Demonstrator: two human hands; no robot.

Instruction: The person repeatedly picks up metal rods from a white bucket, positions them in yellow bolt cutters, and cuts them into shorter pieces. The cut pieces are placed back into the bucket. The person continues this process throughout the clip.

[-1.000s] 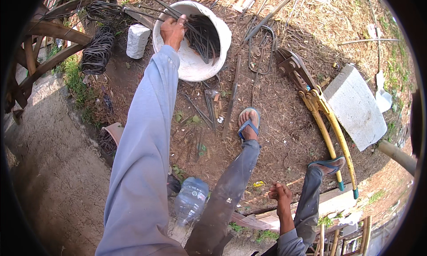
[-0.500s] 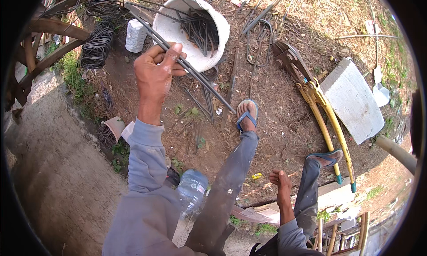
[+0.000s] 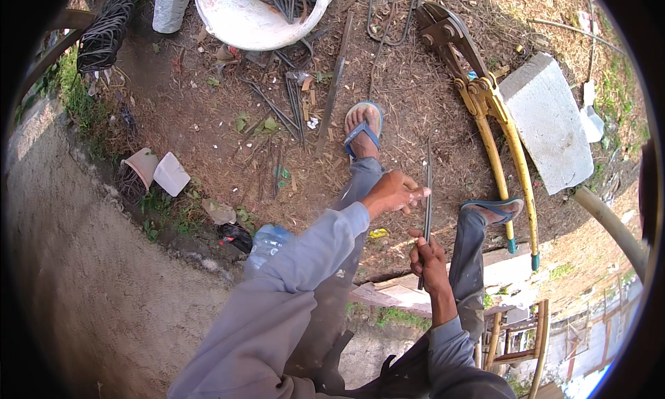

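A person's left hand [image 3: 395, 193] and right hand [image 3: 427, 259] meet on a thin dark metal rod [image 3: 427, 212], held upright between the knees, left hand above right. Ahead of the left foot lies a flat rusty steel bar [image 3: 334, 87]; beyond it stands a white plastic bucket [image 3: 242, 18] with bent rods in it. To the right lie long yellow-handled bolt cutters [image 3: 495, 129], a grey concrete block [image 3: 547, 122] just beside them.

White bucket [image 3: 239, 21] of steel rods; yellow-handled bolt cutter [image 3: 488, 115]; grey concrete block [image 3: 547, 122]; coiled wire [image 3: 104, 35]; clear plastic bottle [image 3: 267, 243]; wooden chair [image 3: 516, 340]; blue sandals [image 3: 361, 125].
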